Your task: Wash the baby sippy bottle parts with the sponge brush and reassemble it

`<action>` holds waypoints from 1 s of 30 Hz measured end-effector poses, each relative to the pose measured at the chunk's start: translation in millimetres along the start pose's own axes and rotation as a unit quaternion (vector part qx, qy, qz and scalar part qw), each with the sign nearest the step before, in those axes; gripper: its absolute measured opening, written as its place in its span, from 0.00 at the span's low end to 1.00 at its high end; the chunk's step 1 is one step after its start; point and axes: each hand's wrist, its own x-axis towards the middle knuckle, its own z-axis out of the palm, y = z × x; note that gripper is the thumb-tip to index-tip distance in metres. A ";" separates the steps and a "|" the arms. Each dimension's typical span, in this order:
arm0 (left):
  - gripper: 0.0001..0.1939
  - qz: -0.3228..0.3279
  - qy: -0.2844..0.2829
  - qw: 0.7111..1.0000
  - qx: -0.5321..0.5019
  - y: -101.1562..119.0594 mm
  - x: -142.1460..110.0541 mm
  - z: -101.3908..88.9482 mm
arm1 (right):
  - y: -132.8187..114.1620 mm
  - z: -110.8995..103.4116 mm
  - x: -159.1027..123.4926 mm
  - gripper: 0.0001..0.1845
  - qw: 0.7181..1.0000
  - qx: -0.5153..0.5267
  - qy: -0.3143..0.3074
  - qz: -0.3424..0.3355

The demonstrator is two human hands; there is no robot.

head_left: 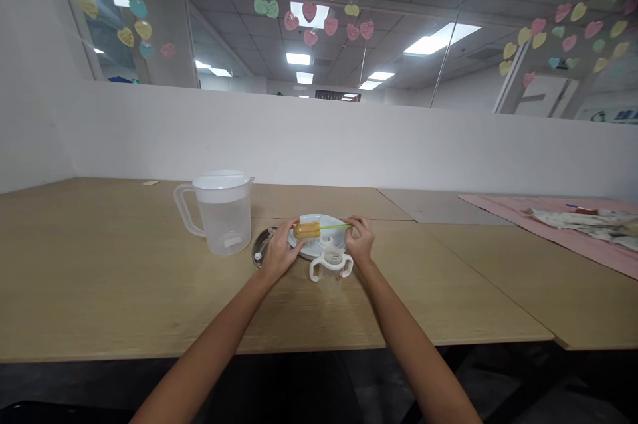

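Note:
A sponge bottle brush lies level between my hands, with a yellow sponge head (307,230) and a thin green handle (333,226). My left hand (280,252) grips the far end of the sponge between thumb and fingers. The end of the handle is pinched in my right hand (361,242). Below the brush stands a white dish (314,254) with a small white ring-shaped part (325,242) in it. Just in front of the dish is a clear baby cup (331,272) with two white handles, upright and without a lid.
A round metal tray (258,248) holding small white parts is partly hidden behind my left hand. To the left stands a lidded clear plastic pitcher (226,221). At the far right, a pink cloth (503,205) carries crumpled white fabric (588,221). A white wall (319,145) borders the wooden table (124,278).

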 end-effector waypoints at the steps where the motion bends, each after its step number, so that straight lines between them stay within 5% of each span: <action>1: 0.25 0.001 -0.004 1.000 0.002 -0.9 0.3 0.3 | 0.1 0.1 0.2 0.15 1.000 0.004 0.000 0.013; 12: 0.24 -0.078 0.058 0.995 -0.032 -6.9 4.0 1.9 | -0.4 2.1 6.6 0.13 0.977 0.113 0.023 0.177; 14: 0.23 -0.091 0.060 0.993 -0.038 -8.2 4.5 1.6 | 2.9 4.4 9.3 0.10 0.948 0.189 0.039 0.254; 17: 0.21 -0.118 0.052 0.990 -0.059 -8.6 5.1 1.0 | 8.1 6.3 13.2 0.08 0.865 0.322 0.033 0.382; 21: 0.21 -0.151 0.048 0.984 -0.083 -5.1 5.5 -1.5 | 11.0 3.9 17.6 0.10 0.761 0.457 -0.007 0.461; 26: 0.21 -0.166 0.051 0.975 -0.139 -1.0 7.1 -2.1 | 7.7 -0.5 21.7 0.11 0.717 0.500 -0.033 0.485; 30: 0.28 -0.243 0.056 0.918 -0.309 -1.7 12.0 1.8 | 0.8 -4.4 26.0 0.09 0.687 0.532 -0.068 0.491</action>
